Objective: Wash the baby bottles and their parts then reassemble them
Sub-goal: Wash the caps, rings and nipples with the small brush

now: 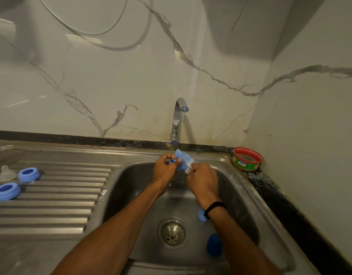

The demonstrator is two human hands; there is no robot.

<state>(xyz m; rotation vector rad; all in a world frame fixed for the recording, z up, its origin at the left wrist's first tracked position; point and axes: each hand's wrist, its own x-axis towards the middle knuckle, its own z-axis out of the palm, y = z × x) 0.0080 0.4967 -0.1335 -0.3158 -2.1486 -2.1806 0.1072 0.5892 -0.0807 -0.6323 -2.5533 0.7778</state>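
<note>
Lower frame: steel sink basin (pixel 240 205), with the drain strainer (pixel 172 232) at bottom centre. A dark blue rounded object (pixel 214 245) lies right of the strainer. A light blue part (pixel 202 215) lies beyond it, partly hidden by my right wrist, which carries a black band (pixel 214 207).

Centre frame, over the basin: my left hand (pixel 164 171) pinches a small blue bottle part (pixel 172 162). My right hand (pixel 204 181) is curled round the stem of a bristle brush (pixel 186 162), its bristles against that part.

Left edge, on the ribbed drainboard (pixel 61 195): near collar ring (pixel 6 191), far collar ring (pixel 29 175) and a clear teat (pixel 6 173).

Behind: tap (pixel 178 124), water running. Right corner: red-rimmed tub (pixel 247 158)
</note>
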